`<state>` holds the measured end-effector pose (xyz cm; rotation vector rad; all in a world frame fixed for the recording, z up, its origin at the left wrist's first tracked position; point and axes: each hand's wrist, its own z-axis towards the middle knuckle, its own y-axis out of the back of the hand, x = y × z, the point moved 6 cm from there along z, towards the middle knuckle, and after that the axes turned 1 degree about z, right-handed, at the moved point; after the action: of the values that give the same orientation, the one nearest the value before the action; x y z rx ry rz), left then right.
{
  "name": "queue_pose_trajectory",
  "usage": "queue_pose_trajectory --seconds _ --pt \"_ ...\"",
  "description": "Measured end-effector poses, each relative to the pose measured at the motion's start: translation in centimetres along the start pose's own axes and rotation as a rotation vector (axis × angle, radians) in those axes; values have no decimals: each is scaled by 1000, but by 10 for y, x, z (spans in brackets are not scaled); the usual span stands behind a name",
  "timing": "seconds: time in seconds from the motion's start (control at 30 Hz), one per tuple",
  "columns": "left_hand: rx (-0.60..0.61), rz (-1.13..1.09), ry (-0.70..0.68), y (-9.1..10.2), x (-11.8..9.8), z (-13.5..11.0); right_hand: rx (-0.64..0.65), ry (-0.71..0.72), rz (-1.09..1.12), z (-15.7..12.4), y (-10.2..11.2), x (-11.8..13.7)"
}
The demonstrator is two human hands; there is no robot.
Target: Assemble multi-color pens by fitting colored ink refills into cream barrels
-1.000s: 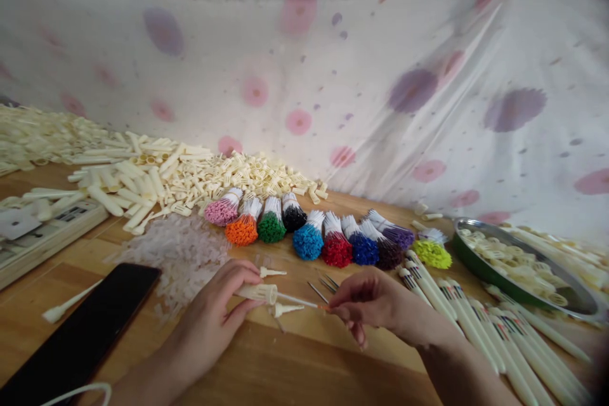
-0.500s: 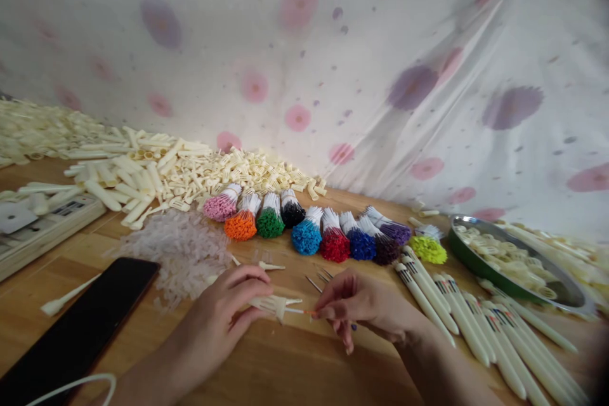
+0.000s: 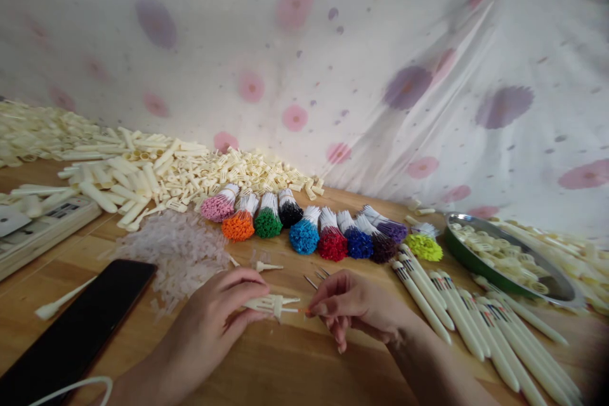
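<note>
Between thumb and fingers, my left hand [image 3: 209, 317] holds a cream slotted plastic pen part [image 3: 271, 304], its pronged end pointing right. My right hand [image 3: 356, 307] pinches the orange end of a thin white pen refill [image 3: 290, 310]. The refill's other end meets the pronged end of the pen part; how deep it sits I cannot tell. Thin metal tips [image 3: 311, 281] show behind my right hand, the rest of that tool hidden. Another cream pen part [image 3: 269, 266] lies just beyond my left hand.
Refill bundles in several colours, such as orange [image 3: 238, 226] and red [image 3: 333, 245], stand in a row. Clear small pieces [image 3: 171, 254] and cream parts [image 3: 238, 171] are heaped left. Pens [image 3: 461, 311] and a green-sided tray [image 3: 504, 282] lie right; a phone [image 3: 80, 330] lies front left.
The view has shifted slightly. Both hands keep the same hold, and the refill still bridges from my right fingers to the pen part.
</note>
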<state>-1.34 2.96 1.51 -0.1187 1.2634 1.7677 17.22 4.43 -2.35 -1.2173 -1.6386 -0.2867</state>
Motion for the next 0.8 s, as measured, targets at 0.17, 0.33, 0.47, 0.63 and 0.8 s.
queue_pose_trajectory --seconds 0.17,0.33,0.47,0.63,0.8 --pt "30 -18 -42 -2 -7 0 32 21 -1 -5 -12 4" --pt "37 -35 -46 -5 -12 0 49 -7 52 -3 -15 1" --pt "35 -58 -27 -6 -11 1 -4 118 111 -1 -21 5" --pt "-22 -71 11 -3 -7 0 -148 222 123 2 -30 0" --pt "-54 -51 73 0 -5 0 -195 254 181 2 -37 -2"
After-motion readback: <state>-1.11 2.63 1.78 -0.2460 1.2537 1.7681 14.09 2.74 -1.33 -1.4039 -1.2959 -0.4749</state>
